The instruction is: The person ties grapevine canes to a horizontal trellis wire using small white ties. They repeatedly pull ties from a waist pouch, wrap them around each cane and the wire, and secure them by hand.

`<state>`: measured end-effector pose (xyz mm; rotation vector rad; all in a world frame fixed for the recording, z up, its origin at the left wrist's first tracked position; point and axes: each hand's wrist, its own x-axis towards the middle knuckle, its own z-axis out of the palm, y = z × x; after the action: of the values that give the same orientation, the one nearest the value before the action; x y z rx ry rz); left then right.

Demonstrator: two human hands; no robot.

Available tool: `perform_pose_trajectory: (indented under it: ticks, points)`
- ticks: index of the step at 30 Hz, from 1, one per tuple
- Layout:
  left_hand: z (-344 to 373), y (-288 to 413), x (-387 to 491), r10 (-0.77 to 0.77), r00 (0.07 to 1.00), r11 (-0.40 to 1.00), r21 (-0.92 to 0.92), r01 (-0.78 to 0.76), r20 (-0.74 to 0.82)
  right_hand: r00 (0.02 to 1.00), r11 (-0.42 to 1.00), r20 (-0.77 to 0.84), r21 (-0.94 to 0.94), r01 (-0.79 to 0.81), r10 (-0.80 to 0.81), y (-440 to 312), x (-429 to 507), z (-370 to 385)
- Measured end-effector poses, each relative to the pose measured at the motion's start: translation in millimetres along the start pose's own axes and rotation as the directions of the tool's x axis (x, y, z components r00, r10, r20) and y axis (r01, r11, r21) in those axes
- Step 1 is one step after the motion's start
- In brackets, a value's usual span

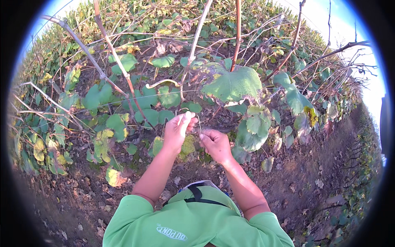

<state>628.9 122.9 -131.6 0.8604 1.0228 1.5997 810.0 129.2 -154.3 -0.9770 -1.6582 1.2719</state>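
A thin pale strand [199,123], string or plant fibre, runs between my two hands. Thumb and fingers of my left hand [177,129] pinch its upper part, right by the lower end of an upright grapevine cane [182,92]. The strand's lower end is between the thumb and forefinger of my right hand [217,145], slightly lower and to the right. Part of the strand curves behind my left fingertips, where its path is hidden. Whether it passes around the cane, I cannot tell. A large green grape leaf [236,85] hangs above my right hand.
A trellis wire [151,95] crosses behind the canes. More bare canes rise on the left [115,55] and right [288,55]. Yellowing leaves [103,143] hang at left. Fallen dry leaves cover the soil [83,191]. Another leafy row lines the right edge.
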Motion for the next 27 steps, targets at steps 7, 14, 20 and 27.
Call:
perform_pose_trajectory:
  ticks: [7,14,20,27]
  points:
    - [18.1,-20.6,-30.7,0.011,0.999,1.000,-0.001,-0.011,0.045,0.979,0.919,0.103,-0.341,0.199,-0.174,-7.0,-19.2,-32.1]
    - [67.1,-95.2,-70.7,0.171,0.956,0.974,0.190,-0.127,-0.238,0.976,0.977,0.214,-0.214,0.019,0.028,20.1,-69.6,-105.1]
    - [60.8,-112.7,-82.9,0.181,0.927,0.917,0.396,-0.039,-0.329,0.908,0.884,0.145,-0.330,-0.330,0.393,120.2,-148.3,-171.2]
    - [39.6,-171.9,-157.3,-0.275,0.942,0.783,0.523,0.336,-0.194,0.660,0.601,0.171,-0.619,-0.505,0.731,263.7,-228.9,-191.5]
